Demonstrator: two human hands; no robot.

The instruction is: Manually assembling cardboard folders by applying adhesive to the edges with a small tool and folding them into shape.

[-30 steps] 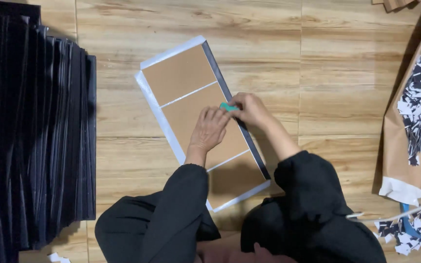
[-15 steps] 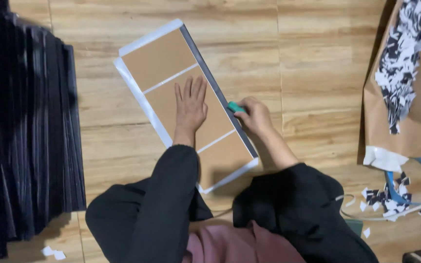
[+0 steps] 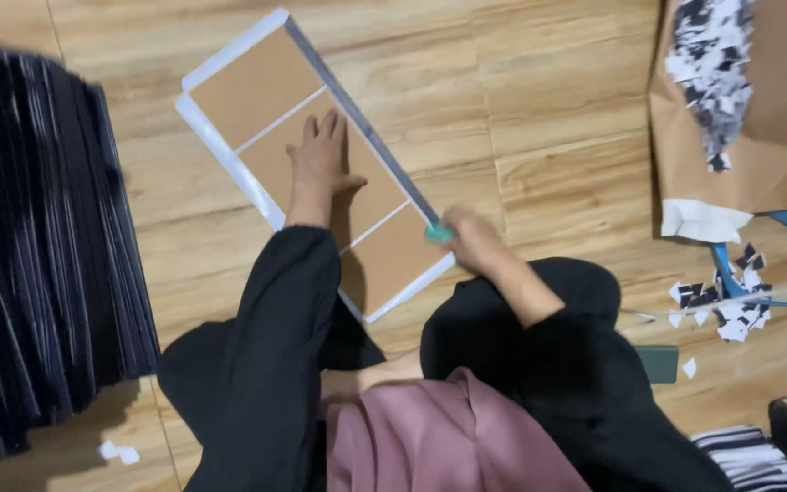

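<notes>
On the wood floor, my left hand (image 3: 321,159) presses flat, fingers spread, on the brown board panel (image 3: 316,155); my right hand (image 3: 468,239) grips a small teal tool (image 3: 438,233) at its right edge.

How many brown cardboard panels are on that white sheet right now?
3: the far panel is bare, the left hand lies flat on the middle panel, and the near panel sits beside the right hand.

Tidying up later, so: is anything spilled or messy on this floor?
Yes. Small black-and-white paper scraps lie scattered on the wooden floor at right, below the brown paper bag filled with similar scraps; a couple more bits lie lower left.
</notes>
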